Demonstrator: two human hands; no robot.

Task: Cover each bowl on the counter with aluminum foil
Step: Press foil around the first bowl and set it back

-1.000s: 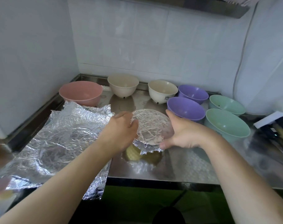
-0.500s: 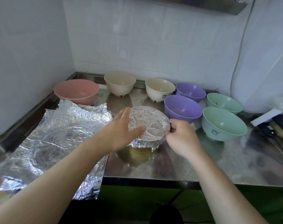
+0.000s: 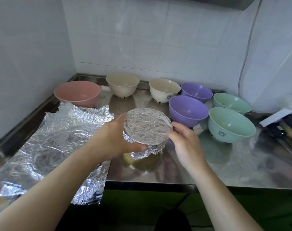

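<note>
A bowl wrapped in aluminum foil (image 3: 147,126) is held tilted just above the steel counter (image 3: 225,164), its foil top facing me. My left hand (image 3: 116,139) grips its left side, thumb under the near rim and fingers behind. My right hand (image 3: 183,140) touches the right rim with loosely bent fingers. A large crumpled foil sheet (image 3: 58,140) lies on the counter to the left. Uncovered bowls stand behind: a pink bowl (image 3: 77,93), two cream bowls (image 3: 122,84) (image 3: 164,90), two purple bowls (image 3: 188,109) (image 3: 196,91) and two green bowls (image 3: 231,124) (image 3: 231,102).
White tiled walls close the counter at the back and left. Dark utensils and a white box (image 3: 278,117) lie at the far right. A cable (image 3: 245,47) hangs down the right wall. The counter's front edge runs just below my forearms.
The foil-covered bowl has been tipped up toward me. My left hand went from resting over its top to gripping its left side. My right hand let go its pinch on the rim.
</note>
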